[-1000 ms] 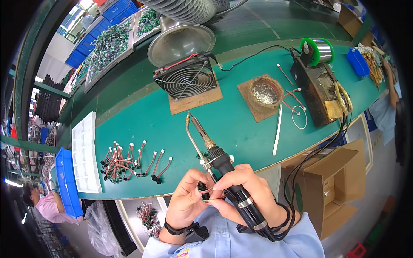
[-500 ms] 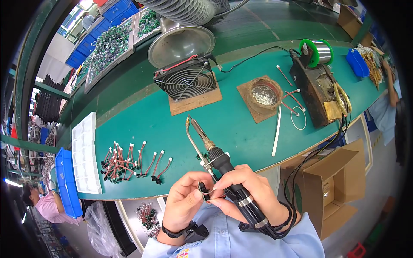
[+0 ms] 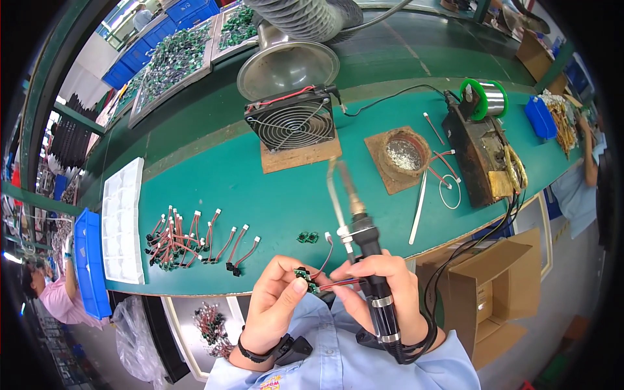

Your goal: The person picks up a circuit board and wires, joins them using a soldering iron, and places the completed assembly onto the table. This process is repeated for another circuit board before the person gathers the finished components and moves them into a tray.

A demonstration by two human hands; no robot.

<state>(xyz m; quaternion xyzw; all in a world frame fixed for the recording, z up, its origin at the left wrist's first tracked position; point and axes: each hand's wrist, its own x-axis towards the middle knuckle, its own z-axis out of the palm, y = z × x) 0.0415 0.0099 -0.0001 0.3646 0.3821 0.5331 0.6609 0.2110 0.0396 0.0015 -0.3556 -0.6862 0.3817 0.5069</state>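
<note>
Between the thumb and fingers of my left hand (image 3: 272,305) is a small green circuit board (image 3: 303,279) with black parts on it. A red-and-dark wire lead (image 3: 329,244) rises from the board to a white plug. My right hand (image 3: 396,289) is wrapped round a soldering iron (image 3: 365,237) with a solder feed tube alongside; its tip points away, above the mat. Right fingertips also meet red and dark wires (image 3: 337,284) running to the board; their grip is partly hidden. Just beyond my left hand, a pair of small green boards (image 3: 307,238) lies on the mat.
Wire leads with white plugs (image 3: 175,240) lie heaped at left, beside a white compartment tray (image 3: 122,221). A fan (image 3: 292,123) stands ahead. To the right are a solder-scrap pot (image 3: 406,151), a white stick (image 3: 418,208), a soldering station (image 3: 478,149) and a solder spool (image 3: 484,99).
The soldering iron has swung right and stands more upright, its tip blurred. The pair of boards on the mat shows more fully. The lead's white plug now sticks up from the held board.
</note>
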